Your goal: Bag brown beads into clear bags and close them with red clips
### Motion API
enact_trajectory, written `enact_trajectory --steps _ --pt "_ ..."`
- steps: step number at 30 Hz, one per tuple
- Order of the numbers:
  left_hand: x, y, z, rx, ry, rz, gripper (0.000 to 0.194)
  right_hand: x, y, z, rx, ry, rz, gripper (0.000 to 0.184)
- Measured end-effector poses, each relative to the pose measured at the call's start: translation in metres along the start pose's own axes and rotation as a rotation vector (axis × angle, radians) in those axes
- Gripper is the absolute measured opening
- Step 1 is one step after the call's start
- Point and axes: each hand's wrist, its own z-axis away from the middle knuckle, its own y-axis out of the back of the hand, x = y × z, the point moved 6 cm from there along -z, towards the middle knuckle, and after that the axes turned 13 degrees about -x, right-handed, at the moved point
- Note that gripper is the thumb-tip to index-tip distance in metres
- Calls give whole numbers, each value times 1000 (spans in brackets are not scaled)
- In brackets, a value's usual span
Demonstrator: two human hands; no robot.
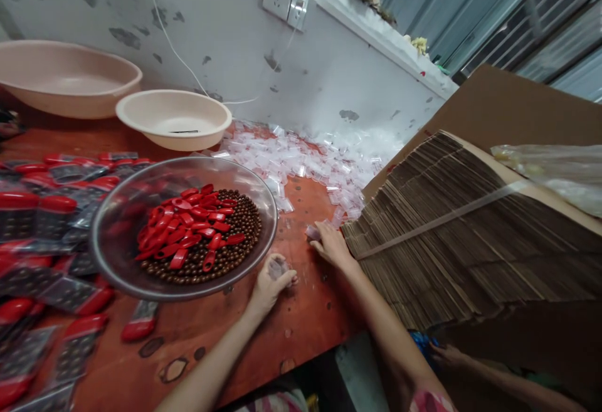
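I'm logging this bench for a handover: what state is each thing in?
left hand: closed around a small clear bag
right hand: touching a clear bag
clear bowl: loaded
red plastic pieces: heaped on the beads
brown beads: loose in the bowl
loose clear bags: heaped on the table
flattened cardboard stack: strapped with a band
larger basin: upright
smaller basin: upright, dark strip inside

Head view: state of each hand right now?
Left hand: closed, holding a small clear bag.
Right hand: fingers on another clear bag; grip can't be told.
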Motion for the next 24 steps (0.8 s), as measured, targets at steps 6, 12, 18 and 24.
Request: enact_trajectory --steps 6,12,18,24 --pt "20 4 7 113 -106 -388 30 1 -7 -3 21 83 -95 30" --pt "31 3 11 102 -131 -764 21 -4 -14 11 -3 129 -273 26" --pt "32 7 11 141 -131 -884 27 -21 -17 17 -38 177 -295 37" --pt "31 2 9 66 -314 -1052 39 -62 -28 30 -107 326 -208 31"
